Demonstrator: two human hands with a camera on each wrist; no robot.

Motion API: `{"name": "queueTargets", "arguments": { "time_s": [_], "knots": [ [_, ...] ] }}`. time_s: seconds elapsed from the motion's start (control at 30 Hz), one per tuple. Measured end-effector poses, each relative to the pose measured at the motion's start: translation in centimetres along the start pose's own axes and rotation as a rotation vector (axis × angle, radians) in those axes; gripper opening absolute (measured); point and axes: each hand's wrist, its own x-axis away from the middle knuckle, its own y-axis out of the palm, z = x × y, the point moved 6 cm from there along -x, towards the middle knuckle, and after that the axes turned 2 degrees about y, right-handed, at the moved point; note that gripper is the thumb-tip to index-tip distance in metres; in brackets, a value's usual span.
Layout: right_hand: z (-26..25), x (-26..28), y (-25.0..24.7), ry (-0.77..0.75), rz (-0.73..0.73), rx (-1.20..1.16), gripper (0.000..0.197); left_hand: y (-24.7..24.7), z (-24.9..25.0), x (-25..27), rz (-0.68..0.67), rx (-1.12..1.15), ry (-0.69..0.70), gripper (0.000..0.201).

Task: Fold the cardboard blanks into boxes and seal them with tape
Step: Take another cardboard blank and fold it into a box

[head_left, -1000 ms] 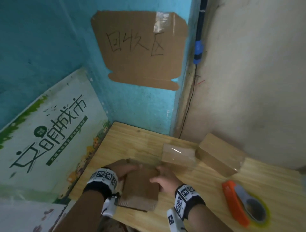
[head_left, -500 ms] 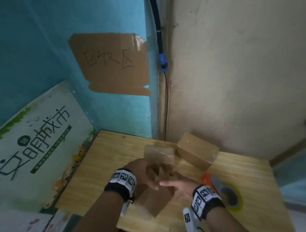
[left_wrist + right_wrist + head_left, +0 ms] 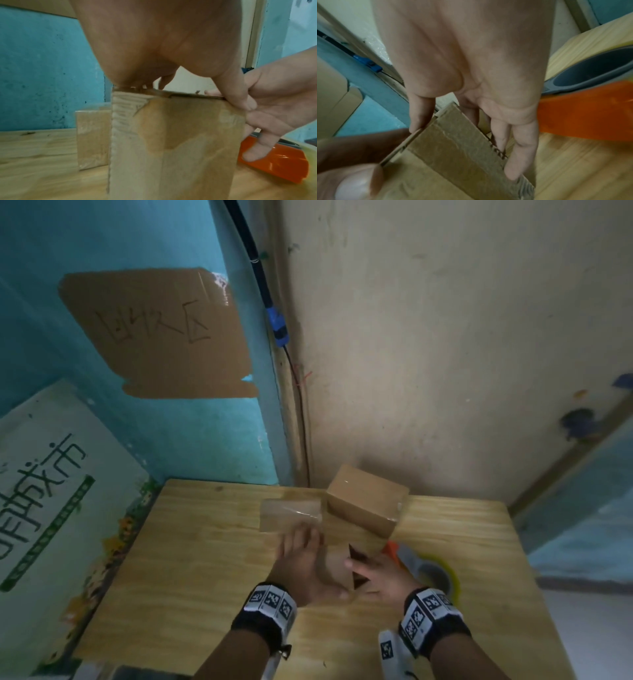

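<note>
Cardboard blank (image 3: pixel 337 568), partly opened into a tube, stands on end near the middle of the bench (image 3: pixel 191 570), between both hands. The left hand (image 3: pixel 301 563) lies along its left face and top edge, the thumb hooked over the near corner; whether its other fingers curl round the board I cannot tell, as they are blurred. The right hand (image 3: pixel 383 577) holds the right wall, thumb on the outer face and fingers (image 3: pixel 520 152) reaching down inside the open end, so it pinches the panel.

Behind it, toward the back edge, sit two finished boxes: a taped box (image 3: pixel 289 515) and a larger box (image 3: pixel 368 501). An orange tape dispenser (image 3: pixel 424 570) lies just beside the right hand.

Corrugated board like this is probably light and fairly stiff across the panels yet weak at the scored creases, and its torn top layer suggests wear. Holding by opposite walls near the creases should square it without buckling a face.
</note>
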Motion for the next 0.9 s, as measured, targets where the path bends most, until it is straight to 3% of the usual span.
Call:
{"name": "queueTargets", "arguments": {
  "time_s": [0.1, 0.23, 0.33, 0.47, 0.57, 0.63, 0.7, 0.8, 0.9],
  "knots": [
    [-0.2, 0.1, -0.1, -0.007, -0.004, 0.141, 0.052, 0.9, -0.4, 0.7, -0.035, -0.026, -0.002, 0.136],
    [-2.0, 2.2, -0.1, -0.007, 0.019, 0.354, 0.041, 0.9, -0.4, 1.3, 0.091, 0.142, 0.108, 0.105],
    [-2.3, 2.0, 0.2, -0.037, 0.003, 0.228, 0.053, 1.2, -1.3, 1.2, 0.143, 0.262, 0.050, 0.100],
    [-3.6, 2.3, -0.3, -0.166, 0.058, 0.040, 0.041, 2.2, -3.9, 0.8, 0.159, 0.441, -0.088, 0.102],
    [-4.0, 2.0, -2.2, -0.264, 0.220, 0.116, 0.029, 2.2, -5.0, 0.7, 0.097, 0.811, -0.104, 0.108],
    [-3.6, 1.6, -3.2, -0.291, 0.304, 0.126, 0.038, 2.0, -4.8, 0.9, 0.056, 1.040, -0.042, 0.115],
    [-2.9, 0.9, -3.5, -0.272, 0.290, 0.088, 0.061, 1.8, -4.1, 1.2, 0.010, 0.987, 0.022, 0.114],
    [-2.4, 0.9, -2.8, -0.183, 0.170, 0.005, 0.043, 3.3, -3.5, 1.0, -0.102, 0.845, 0.072, 0.114],
    [-2.4, 1.0, -2.3, -0.220, 0.142, 0.026, 0.052, 4.9, -3.3, 0.6, -0.196, 0.876, 0.008, 0.136]
  ]
}}
